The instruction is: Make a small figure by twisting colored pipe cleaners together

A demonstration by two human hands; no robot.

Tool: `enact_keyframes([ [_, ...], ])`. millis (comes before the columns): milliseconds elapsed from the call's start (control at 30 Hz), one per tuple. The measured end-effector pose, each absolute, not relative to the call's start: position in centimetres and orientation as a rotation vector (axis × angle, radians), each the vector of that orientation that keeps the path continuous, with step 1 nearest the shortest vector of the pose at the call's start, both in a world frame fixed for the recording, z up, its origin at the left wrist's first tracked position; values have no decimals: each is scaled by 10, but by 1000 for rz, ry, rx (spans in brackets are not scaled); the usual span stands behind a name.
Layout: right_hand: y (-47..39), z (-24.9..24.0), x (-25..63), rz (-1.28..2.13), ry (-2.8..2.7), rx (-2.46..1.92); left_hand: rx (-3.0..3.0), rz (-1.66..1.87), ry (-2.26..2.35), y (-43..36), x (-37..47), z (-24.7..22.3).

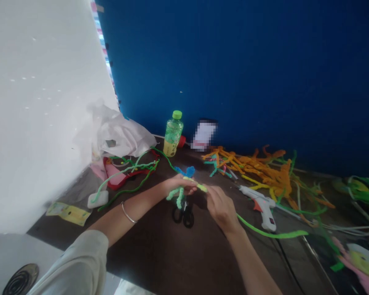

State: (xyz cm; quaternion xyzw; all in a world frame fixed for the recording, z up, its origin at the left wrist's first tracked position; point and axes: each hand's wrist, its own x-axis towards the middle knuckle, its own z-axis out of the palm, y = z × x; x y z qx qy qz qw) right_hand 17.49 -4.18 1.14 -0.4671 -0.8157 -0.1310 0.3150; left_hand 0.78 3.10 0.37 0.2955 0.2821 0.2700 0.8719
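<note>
My left hand [181,182] is closed on a small figure of fuzzy pipe cleaners. Its blue part [189,171] rises above the fingers, and curled mint-green strands [176,196] hang below them. A yellow pipe cleaner [202,187] spans the small gap between the two hands. My right hand [219,205] pinches the far end of that yellow piece, its fingertips partly hidden. From behind the right wrist a lime-green pipe cleaner [273,234] runs out to the right. Black-handled scissors [183,215] lie on the dark table [178,254] beneath the hands.
A green-capped bottle [173,135] and a blurred phone-like screen [204,135] stand by the blue wall. Right of them lies a pile of orange pipe cleaners [258,168], with a white glue gun [261,207] before it. A plastic bag [119,129] sits at the left.
</note>
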Motion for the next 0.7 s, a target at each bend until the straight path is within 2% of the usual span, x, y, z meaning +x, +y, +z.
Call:
enact_keyframes([
  [233,-44,15,168,-207,-1880,-1273,639,289,567,34,7,7],
  [433,-49,19,165,-90,-1826,-1257,642,509,461,31,3,9],
  [700,-48,20,162,-1,-1844,-1222,801,603,543,25,6,3],
])
